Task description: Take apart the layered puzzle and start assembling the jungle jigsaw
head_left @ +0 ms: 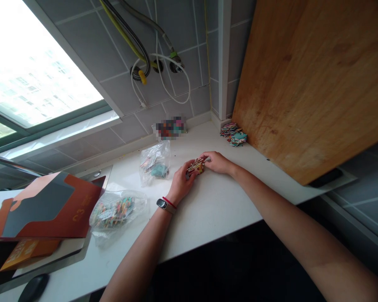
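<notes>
A small bunch of jigsaw puzzle pieces (195, 167), stacked on edge, is between my hands just over the white countertop (204, 214). My left hand (180, 183) is closed round the left side of the bunch. From the right, my right hand (217, 162) pinches pieces at the bunch's other end. Left of my hands lies a clear plastic bag (154, 163) with some pieces inside. A fuller clear bag of pieces (118, 212) rests nearer, left of my left forearm. Piles of pieces (233, 134) stand in the back corner.
A large wooden board (311, 79) leans at the right. Orange-brown folded card packaging (53, 209) sits at the left, with a black rounded object (34, 288) below. A blurred colourful packet (170, 127) lies by the wall. Hoses and a white cable (189, 86) hang above.
</notes>
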The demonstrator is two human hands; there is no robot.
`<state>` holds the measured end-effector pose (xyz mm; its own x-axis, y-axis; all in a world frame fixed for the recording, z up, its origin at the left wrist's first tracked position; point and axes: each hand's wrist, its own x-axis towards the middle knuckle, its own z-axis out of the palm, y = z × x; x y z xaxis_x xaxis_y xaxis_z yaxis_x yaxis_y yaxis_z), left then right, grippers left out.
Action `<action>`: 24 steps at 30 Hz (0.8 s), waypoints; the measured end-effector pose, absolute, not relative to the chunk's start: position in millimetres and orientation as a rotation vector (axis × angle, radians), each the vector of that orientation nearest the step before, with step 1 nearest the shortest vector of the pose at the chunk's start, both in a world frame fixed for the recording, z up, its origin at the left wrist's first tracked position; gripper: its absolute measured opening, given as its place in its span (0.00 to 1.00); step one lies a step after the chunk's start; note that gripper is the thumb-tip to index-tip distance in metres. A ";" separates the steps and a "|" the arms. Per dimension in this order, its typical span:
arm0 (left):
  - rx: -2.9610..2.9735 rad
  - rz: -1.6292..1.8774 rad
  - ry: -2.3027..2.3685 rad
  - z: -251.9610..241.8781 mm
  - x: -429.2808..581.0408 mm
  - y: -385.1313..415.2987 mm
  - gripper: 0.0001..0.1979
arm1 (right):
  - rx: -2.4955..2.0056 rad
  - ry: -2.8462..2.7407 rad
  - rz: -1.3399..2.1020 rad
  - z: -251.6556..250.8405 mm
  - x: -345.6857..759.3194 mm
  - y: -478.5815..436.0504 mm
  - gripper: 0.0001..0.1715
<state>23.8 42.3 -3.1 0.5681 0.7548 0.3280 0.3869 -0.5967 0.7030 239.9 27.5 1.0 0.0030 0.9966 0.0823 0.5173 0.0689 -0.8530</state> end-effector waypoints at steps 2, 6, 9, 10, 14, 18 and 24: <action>2.228 0.836 0.911 -3.9 23.6 42.4 0.21 | -1.545 -1.599 0.886 1.9 239.5 26.8 0.21; 2.222 0.833 0.908 -4.6 23.3 42.0 0.20 | -1.518 -1.566 1.043 5.3 237.2 24.4 0.25; 2.206 0.841 0.909 -2.5 23.8 40.5 0.21 | -1.456 -1.546 1.050 7.3 236.0 23.9 0.22; 2.197 0.840 0.904 -1.7 24.0 40.0 0.21 | -1.437 -1.542 1.044 7.9 236.0 24.0 0.20; 2.171 0.838 0.885 -0.5 24.7 39.5 0.21 | -1.358 -1.588 0.901 9.1 237.8 25.6 0.15; 2.184 0.838 0.900 -3.8 24.5 41.2 0.18 | -1.294 -1.652 0.720 7.7 239.7 27.3 0.15; 2.195 0.846 0.903 -5.0 24.1 41.3 0.20 | -1.311 -1.526 0.848 3.1 238.3 28.0 0.11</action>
<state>24.1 41.3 -5.0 0.5626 0.7616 0.3217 0.3708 -0.5802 0.7252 238.3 28.0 3.1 -0.0064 0.9788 0.2047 0.3432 0.1945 -0.9189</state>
